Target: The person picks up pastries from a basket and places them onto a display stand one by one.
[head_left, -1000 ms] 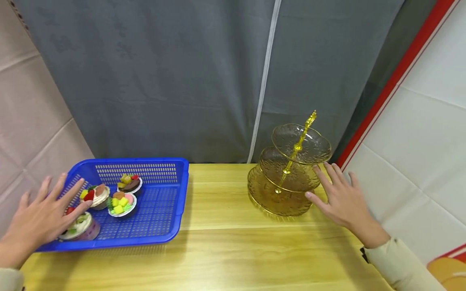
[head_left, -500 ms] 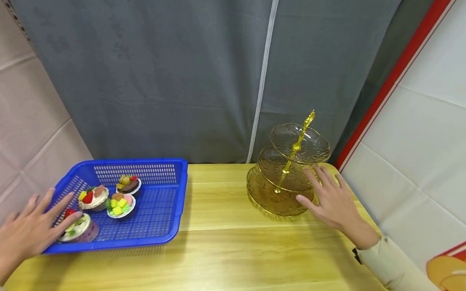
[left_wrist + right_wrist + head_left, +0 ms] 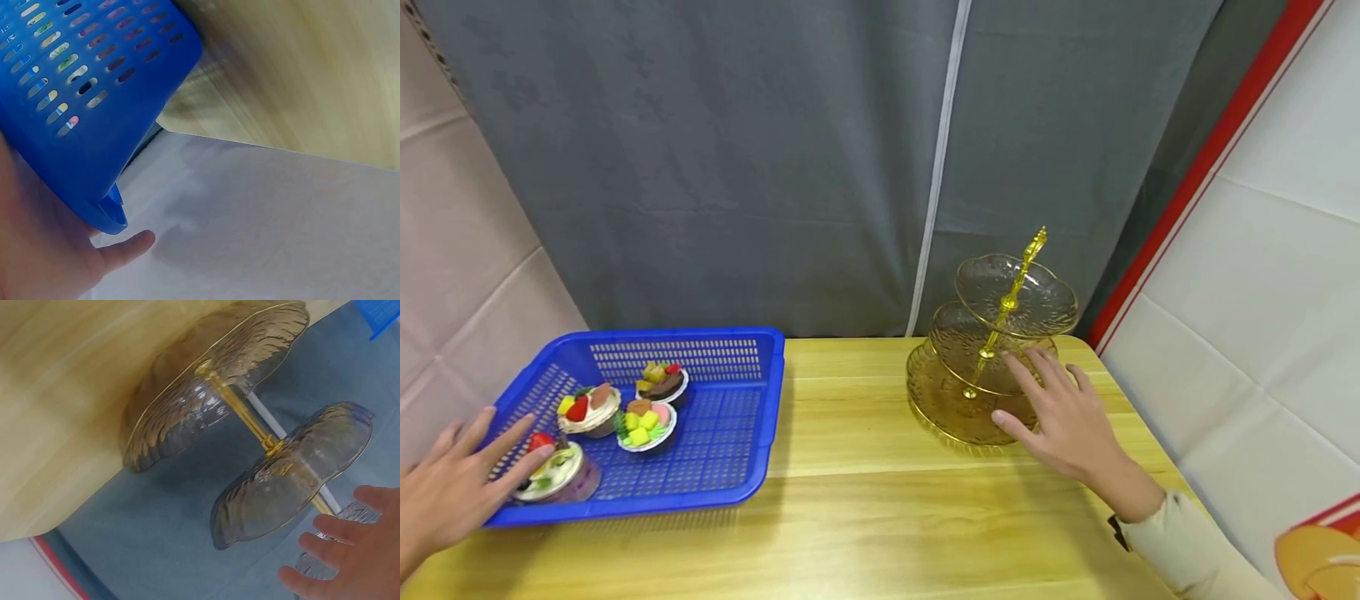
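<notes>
My left hand point(image 3: 456, 492) hovers with spread fingers at the near left corner of a blue plastic basket point(image 3: 722, 496). Its fingers overlap the rim and a fruit-topped dessert cup point(image 3: 568, 475) in the head view. Also in the basket are a cream cupcake point(image 3: 597, 408), a chocolate tart point(image 3: 668, 385) and a fruit tart point(image 3: 646, 427). On the right stands a three-tier stand point(image 3: 1009, 302) with clear gold-rimmed plates and a gold pole. My right hand point(image 3: 1067, 417), fingers spread and holding nothing, is in front of its lower tiers, hiding part of them.
The wooden table point(image 3: 857, 517) runs between basket and stand. A grey curtain point(image 3: 737, 192) hangs right behind them. A pale panel point(image 3: 467, 250) closes off the left side, and a white panel point(image 3: 1247, 308) with a red edge the right.
My right hand has moved left, further across the front of the stand. My left hand has drawn left and slightly down, uncovering more of the dessert cup. Basket and stand stay put.
</notes>
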Demonstrator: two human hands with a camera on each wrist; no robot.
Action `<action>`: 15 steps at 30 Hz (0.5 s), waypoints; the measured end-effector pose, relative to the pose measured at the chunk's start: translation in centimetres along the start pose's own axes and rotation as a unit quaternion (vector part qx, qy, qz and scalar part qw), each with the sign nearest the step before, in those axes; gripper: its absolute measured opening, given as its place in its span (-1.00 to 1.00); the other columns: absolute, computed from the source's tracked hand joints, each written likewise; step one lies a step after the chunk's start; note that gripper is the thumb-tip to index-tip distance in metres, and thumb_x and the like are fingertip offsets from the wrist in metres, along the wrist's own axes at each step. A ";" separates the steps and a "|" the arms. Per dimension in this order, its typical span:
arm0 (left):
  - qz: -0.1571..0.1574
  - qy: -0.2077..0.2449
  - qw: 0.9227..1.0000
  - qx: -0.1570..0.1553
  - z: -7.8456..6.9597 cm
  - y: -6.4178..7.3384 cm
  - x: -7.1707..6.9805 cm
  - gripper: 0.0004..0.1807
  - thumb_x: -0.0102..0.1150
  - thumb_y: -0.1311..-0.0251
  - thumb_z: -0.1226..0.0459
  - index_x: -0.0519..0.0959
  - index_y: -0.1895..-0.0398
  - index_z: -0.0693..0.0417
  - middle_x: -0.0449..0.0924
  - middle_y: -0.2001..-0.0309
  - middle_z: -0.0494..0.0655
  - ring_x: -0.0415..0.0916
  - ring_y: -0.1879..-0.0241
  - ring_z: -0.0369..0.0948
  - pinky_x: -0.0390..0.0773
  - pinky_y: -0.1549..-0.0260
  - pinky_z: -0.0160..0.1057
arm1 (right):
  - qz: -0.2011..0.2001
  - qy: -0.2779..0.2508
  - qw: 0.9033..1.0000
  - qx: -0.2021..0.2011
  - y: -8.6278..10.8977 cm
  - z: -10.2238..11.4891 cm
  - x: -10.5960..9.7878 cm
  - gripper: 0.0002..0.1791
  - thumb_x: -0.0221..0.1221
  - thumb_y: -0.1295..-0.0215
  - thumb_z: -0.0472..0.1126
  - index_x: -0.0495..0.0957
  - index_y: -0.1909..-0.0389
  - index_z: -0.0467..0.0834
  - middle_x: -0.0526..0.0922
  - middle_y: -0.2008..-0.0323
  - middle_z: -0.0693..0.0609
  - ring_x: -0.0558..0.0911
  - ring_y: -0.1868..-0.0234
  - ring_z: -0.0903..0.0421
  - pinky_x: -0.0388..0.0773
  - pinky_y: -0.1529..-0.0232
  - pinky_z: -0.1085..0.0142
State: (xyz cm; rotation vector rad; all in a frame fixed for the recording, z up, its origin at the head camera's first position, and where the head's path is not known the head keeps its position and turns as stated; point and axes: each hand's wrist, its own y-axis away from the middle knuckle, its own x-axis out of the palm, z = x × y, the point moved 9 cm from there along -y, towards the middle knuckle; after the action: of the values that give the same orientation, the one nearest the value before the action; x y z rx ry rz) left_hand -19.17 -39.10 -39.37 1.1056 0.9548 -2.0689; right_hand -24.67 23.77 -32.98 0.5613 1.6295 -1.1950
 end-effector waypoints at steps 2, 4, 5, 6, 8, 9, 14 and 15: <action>-0.044 -0.010 0.998 0.043 -0.7 0.1 -0.6 -0.42 -1.09 -0.47 0.20 -0.62 -0.50 -0.43 -0.66 -0.56 0.07 0.05 -0.18 0.62 0.30 0.18 0.50 | -0.001 -0.007 1.000 -0.003 -0.2 0.5 0.1 -0.15 0.09 -0.31 0.32 0.18 -0.52 0.01 0.29 -0.41 -0.26 0.24 -0.42 -0.27 0.14 -0.23 -0.37; -0.064 -0.008 0.997 0.050 -1.0 0.2 -0.8 -0.41 -1.07 -0.48 0.23 -0.59 -0.52 -0.40 -0.73 -0.54 -0.15 -0.12 -0.32 0.59 0.32 0.19 0.49 | 0.001 -0.015 1.000 -0.006 -0.4 1.0 0.2 -0.15 0.09 -0.31 0.32 0.19 -0.52 0.01 0.28 -0.42 -0.25 0.23 -0.43 -0.26 0.14 -0.24 -0.36; -0.068 -0.006 0.997 0.046 -1.0 0.2 -0.8 -0.41 -1.06 -0.48 0.23 -0.57 -0.53 -0.40 -0.72 -0.54 -0.15 -0.23 -0.38 0.56 0.33 0.20 0.50 | 0.002 -0.018 1.000 -0.007 -0.5 1.3 0.2 -0.15 0.09 -0.31 0.32 0.19 -0.52 0.00 0.27 -0.42 -0.24 0.24 -0.43 -0.26 0.15 -0.24 -0.36; -0.078 0.000 0.996 0.049 -1.1 0.2 -0.9 -0.41 -1.03 -0.50 0.24 -0.53 -0.55 -0.38 -0.68 -0.56 -0.14 -0.28 -0.41 0.53 0.33 0.21 0.51 | 0.003 -0.022 1.000 -0.009 -0.6 1.6 0.3 -0.15 0.10 -0.30 0.32 0.19 -0.52 0.01 0.27 -0.42 -0.23 0.24 -0.43 -0.25 0.16 -0.24 -0.35; -0.105 0.017 0.993 0.054 -1.1 0.3 -1.1 -0.41 -0.94 -0.54 0.25 -0.44 -0.57 -0.38 -0.58 -0.58 -0.12 -0.35 -0.45 0.48 0.31 0.22 0.50 | 0.004 -0.027 1.000 -0.015 -0.9 2.2 0.5 -0.14 0.10 -0.29 0.33 0.19 -0.52 0.01 0.28 -0.42 -0.21 0.26 -0.42 -0.24 0.19 -0.24 -0.33; -0.115 0.024 0.992 0.055 -1.1 0.3 -1.2 -0.41 -0.92 -0.56 0.24 -0.41 -0.58 -0.40 -0.55 -0.59 -0.14 -0.36 -0.46 0.44 0.30 0.22 0.51 | 0.004 -0.029 0.999 -0.019 -1.0 2.6 0.6 -0.14 0.10 -0.29 0.34 0.19 -0.52 0.02 0.29 -0.42 -0.21 0.27 -0.41 -0.24 0.21 -0.23 -0.32; -0.151 0.054 0.985 0.058 -0.9 0.7 -1.2 -0.41 -0.79 -0.60 0.22 -0.23 -0.59 -0.47 -0.29 -0.61 -0.02 -0.18 -0.42 0.51 0.25 0.23 0.55 | 0.007 -0.041 0.998 -0.036 -1.5 4.1 0.8 -0.12 0.10 -0.29 0.34 0.15 -0.54 0.06 0.31 -0.40 -0.19 0.27 -0.42 -0.20 0.23 -0.27 -0.25; -0.149 0.059 0.986 0.051 -0.8 0.7 -1.1 -0.42 -0.78 -0.60 0.20 -0.16 -0.59 -0.49 -0.16 -0.59 0.11 -0.09 -0.36 0.56 0.26 0.25 0.56 | 0.009 -0.044 0.998 -0.037 -1.6 4.4 0.8 -0.13 0.09 -0.29 0.35 0.14 -0.54 0.06 0.31 -0.41 -0.19 0.26 -0.43 -0.19 0.23 -0.27 -0.24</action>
State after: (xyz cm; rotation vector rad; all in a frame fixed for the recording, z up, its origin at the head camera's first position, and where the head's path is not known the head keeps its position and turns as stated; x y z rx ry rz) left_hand -17.79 -38.71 -38.97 1.2091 1.1424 -2.3349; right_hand -24.33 19.05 -33.09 0.4685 1.5843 -1.1264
